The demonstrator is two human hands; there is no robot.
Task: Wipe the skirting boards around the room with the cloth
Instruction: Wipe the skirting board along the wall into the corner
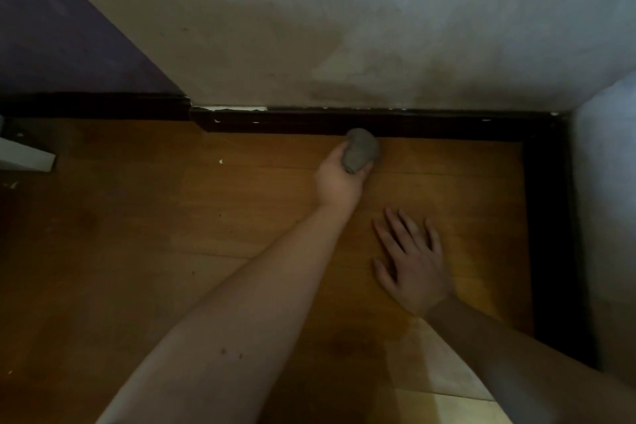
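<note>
A dark skirting board (447, 126) runs along the foot of the pale wall and turns down the right side (547, 234). My left hand (339, 179) grips a bunched grey cloth (361, 150), and the top of the cloth touches the lower edge of the board near its middle. My right hand (411, 262) lies flat on the wooden floor with fingers spread, below and right of the cloth.
Wooden floor (137, 251) stretches to the left, with small white flecks on it. A white object (24, 157) juts in at the left edge. A purple wall (62, 38) with its own dark skirting stands at the far left. White chips mark the board's top edge (237, 108).
</note>
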